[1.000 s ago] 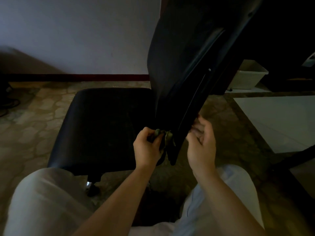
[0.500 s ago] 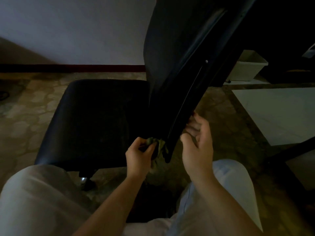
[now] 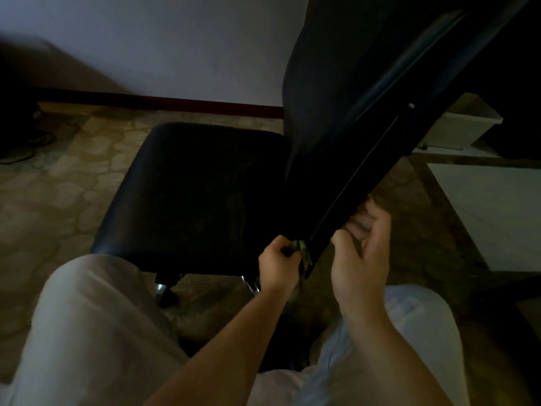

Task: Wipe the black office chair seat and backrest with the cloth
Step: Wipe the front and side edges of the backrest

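Observation:
The black chair seat (image 3: 190, 194) lies in front of my knees, and its black backrest (image 3: 360, 92) rises to the right, seen edge-on. My left hand (image 3: 278, 260) is shut on a small greenish cloth (image 3: 301, 249), pressed against the bottom end of the backrest's edge. My right hand (image 3: 364, 250) is on the other side of that edge, fingers curled against the back of the backrest. Most of the cloth is hidden inside my fist.
The stone-patterned floor (image 3: 58, 183) runs to a white wall with a dark skirting board (image 3: 175, 101). A white plastic bin (image 3: 459, 127) stands behind the backrest. A white panel (image 3: 491, 212) lies on the right. My knees in light trousers fill the foreground.
My left hand with the cloth slid down the backrest's edge to its bottom end. My right hand followed downward. The view shifted a little.

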Demonstrator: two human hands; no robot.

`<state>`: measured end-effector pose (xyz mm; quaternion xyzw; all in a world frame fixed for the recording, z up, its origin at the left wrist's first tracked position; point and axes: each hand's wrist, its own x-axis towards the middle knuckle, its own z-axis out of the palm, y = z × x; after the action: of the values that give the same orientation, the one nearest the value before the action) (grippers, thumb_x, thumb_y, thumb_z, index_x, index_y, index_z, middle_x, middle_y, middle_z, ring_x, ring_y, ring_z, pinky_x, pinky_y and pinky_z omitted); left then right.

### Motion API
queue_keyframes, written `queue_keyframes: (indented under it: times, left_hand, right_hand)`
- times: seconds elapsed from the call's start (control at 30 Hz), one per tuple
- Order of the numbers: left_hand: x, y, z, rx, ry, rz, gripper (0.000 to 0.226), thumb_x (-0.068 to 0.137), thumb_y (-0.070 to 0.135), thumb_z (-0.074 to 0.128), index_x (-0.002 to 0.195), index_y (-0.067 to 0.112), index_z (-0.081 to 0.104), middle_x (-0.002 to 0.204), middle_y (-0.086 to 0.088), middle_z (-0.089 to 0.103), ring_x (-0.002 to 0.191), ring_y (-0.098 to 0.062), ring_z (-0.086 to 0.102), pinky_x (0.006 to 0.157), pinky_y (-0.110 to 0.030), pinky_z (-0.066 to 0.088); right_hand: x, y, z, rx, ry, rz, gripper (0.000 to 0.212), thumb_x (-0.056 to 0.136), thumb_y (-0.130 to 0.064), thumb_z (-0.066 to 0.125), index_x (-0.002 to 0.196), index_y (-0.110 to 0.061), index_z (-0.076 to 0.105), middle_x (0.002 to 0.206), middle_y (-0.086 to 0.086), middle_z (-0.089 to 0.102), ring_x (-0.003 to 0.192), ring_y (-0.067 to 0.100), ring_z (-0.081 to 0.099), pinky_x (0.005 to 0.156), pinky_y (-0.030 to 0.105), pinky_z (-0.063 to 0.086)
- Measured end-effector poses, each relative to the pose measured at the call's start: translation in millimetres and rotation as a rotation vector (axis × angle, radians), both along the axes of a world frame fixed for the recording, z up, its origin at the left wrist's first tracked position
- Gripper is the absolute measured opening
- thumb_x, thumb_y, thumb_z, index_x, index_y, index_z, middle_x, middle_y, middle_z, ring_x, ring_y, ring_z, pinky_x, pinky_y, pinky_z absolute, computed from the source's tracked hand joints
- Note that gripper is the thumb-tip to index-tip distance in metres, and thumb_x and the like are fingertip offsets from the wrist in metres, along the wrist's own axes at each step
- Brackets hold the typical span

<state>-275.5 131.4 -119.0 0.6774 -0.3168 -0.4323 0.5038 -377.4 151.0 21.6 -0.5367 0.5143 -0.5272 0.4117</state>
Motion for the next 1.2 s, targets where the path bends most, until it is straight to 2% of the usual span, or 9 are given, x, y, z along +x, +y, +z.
queue_keyframes:
  times: [0.2, 0.3, 0.43, 0.53, 0.63, 0.7, 0.93, 1.07, 1.2]
  left_hand:
    - [28, 8, 5, -0.014, -0.164, -0.092, 0.022, 0.094, 0.017, 0.069, 0.099, 0.038, 0.064, 0.096, 0.014, 0.068, 0.087, 0.008, 0.065, 0.068, -0.011, 0.054]
    - [50, 21, 36, -0.131, -0.075, 0.007, 0.017, 0.091, 0.015, 0.072, 0.093, 0.030, 0.067, 0.094, 0.007, 0.072, 0.090, 0.000, 0.070, 0.075, -0.021, 0.060]
    - [67, 24, 117, -0.352, -0.199, 0.115, 0.016, 0.090, 0.015, 0.073, 0.095, 0.029, 0.068, 0.097, 0.009, 0.072, 0.094, -0.001, 0.069, 0.081, -0.022, 0.058]
    - [66, 23, 198, -0.670, -0.403, 0.153, 0.014, 0.089, 0.020, 0.074, 0.100, 0.027, 0.067, 0.099, 0.010, 0.069, 0.095, -0.003, 0.067, 0.083, -0.016, 0.053]
    - [46, 10, 246, -0.906, -0.706, 0.155, 0.017, 0.090, 0.027, 0.074, 0.105, 0.020, 0.071, 0.105, 0.006, 0.066, 0.094, -0.001, 0.061, 0.084, -0.013, 0.048]
    - [27, -4, 250, -0.974, -0.874, 0.087, 0.020, 0.092, 0.028, 0.072, 0.107, 0.016, 0.074, 0.110, 0.001, 0.066, 0.100, -0.008, 0.060, 0.086, -0.021, 0.051]
    - [8, -20, 210, -0.930, -1.034, -0.010, 0.031, 0.099, 0.028, 0.058, 0.125, 0.016, 0.070, 0.134, -0.011, 0.058, 0.124, -0.026, 0.056, 0.096, -0.033, 0.053]
    - [6, -14, 204, -0.912, -1.054, -0.073, 0.036, 0.102, 0.023, 0.056, 0.137, 0.014, 0.061, 0.144, -0.016, 0.046, 0.133, -0.031, 0.047, 0.108, -0.029, 0.041]
    - [8, -16, 209, -0.878, -1.055, -0.097, 0.036, 0.101, 0.019, 0.057, 0.136, 0.013, 0.062, 0.147, -0.018, 0.045, 0.137, -0.031, 0.044, 0.111, -0.030, 0.038]
  right_hand:
    - [-13, 1, 3, 0.014, 0.057, 0.041, 0.051, 0.095, -0.002, 0.058, 0.126, -0.043, 0.051, 0.122, -0.012, 0.064, 0.116, 0.003, 0.061, 0.097, 0.030, 0.055]
    - [-18, 2, 7, 0.038, 0.040, 0.059, 0.047, 0.095, -0.009, 0.058, 0.123, -0.047, 0.055, 0.119, -0.016, 0.066, 0.116, 0.006, 0.063, 0.102, 0.042, 0.052]
    - [-20, 4, 19, 0.082, -0.031, 0.073, 0.048, 0.098, -0.004, 0.055, 0.120, -0.047, 0.057, 0.112, -0.025, 0.069, 0.112, -0.001, 0.064, 0.104, 0.037, 0.049]
    - [-18, 5, 42, 0.036, -0.035, 0.060, 0.054, 0.098, -0.002, 0.054, 0.125, -0.049, 0.053, 0.111, -0.039, 0.064, 0.109, -0.015, 0.059, 0.104, 0.030, 0.047]
    - [-16, 3, 68, -0.098, -0.044, 0.049, 0.063, 0.099, 0.003, 0.051, 0.140, -0.043, 0.051, 0.131, -0.023, 0.063, 0.125, 0.001, 0.058, 0.104, 0.038, 0.049]
    - [-18, 2, 88, -0.157, -0.086, 0.065, 0.063, 0.100, 0.004, 0.047, 0.144, -0.040, 0.049, 0.133, -0.021, 0.063, 0.126, 0.003, 0.058, 0.102, 0.036, 0.050]
    - [-24, 1, 106, -0.161, -0.142, 0.108, 0.060, 0.101, 0.003, 0.040, 0.135, -0.044, 0.054, 0.134, -0.026, 0.062, 0.127, -0.004, 0.056, 0.106, 0.034, 0.047]
    - [-22, 0, 107, -0.161, -0.122, 0.126, 0.063, 0.099, 0.006, 0.041, 0.137, -0.043, 0.052, 0.131, -0.031, 0.061, 0.125, -0.007, 0.055, 0.101, 0.018, 0.049]
    - [-21, -1, 107, -0.150, -0.103, 0.132, 0.066, 0.099, 0.005, 0.044, 0.145, -0.042, 0.046, 0.133, -0.032, 0.059, 0.127, -0.008, 0.053, 0.106, 0.026, 0.048]
